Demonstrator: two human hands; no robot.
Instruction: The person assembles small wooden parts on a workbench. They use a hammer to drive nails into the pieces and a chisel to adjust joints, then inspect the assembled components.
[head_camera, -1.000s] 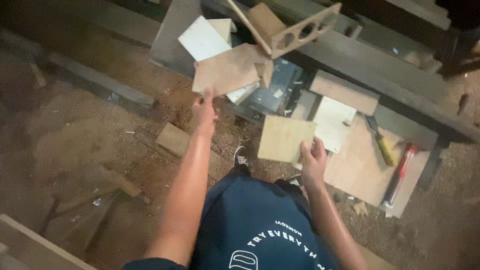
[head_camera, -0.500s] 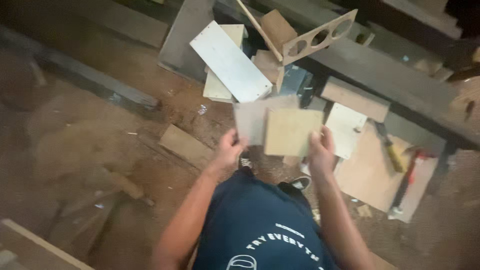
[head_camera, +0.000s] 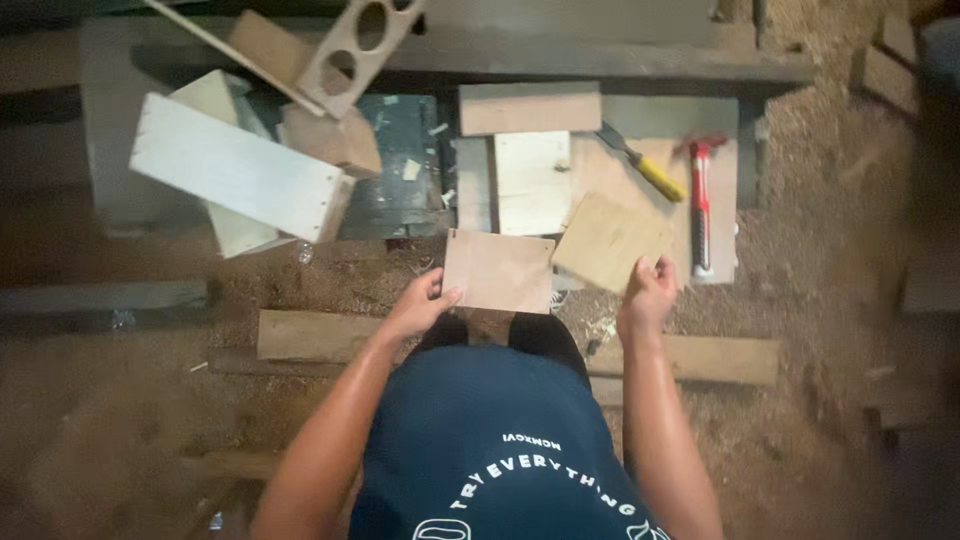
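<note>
Hands apart, each gripping own board. Left hand (head_camera: 418, 305) pinches lower left edge of reddish-brown square wooden panel (head_camera: 498, 270). Right hand (head_camera: 648, 292) clasps corner of pale tan square plywood piece (head_camera: 610, 240), tilted. Beyond right hand: yellow-handled chisel (head_camera: 640, 165), red-handled hammer (head_camera: 701, 205).

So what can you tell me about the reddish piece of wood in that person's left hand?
The reddish-brown board is a thin, flat, nearly square panel that looks like plywood, with a smooth plain face and straight edges. It is held roughly level in front of the person, above the sawdust-covered floor. The left hand pinches its lower left corner, thumb on top. Its right edge lies close to the paler, tilted board held by the right hand; whether the two touch is unclear.
</note>
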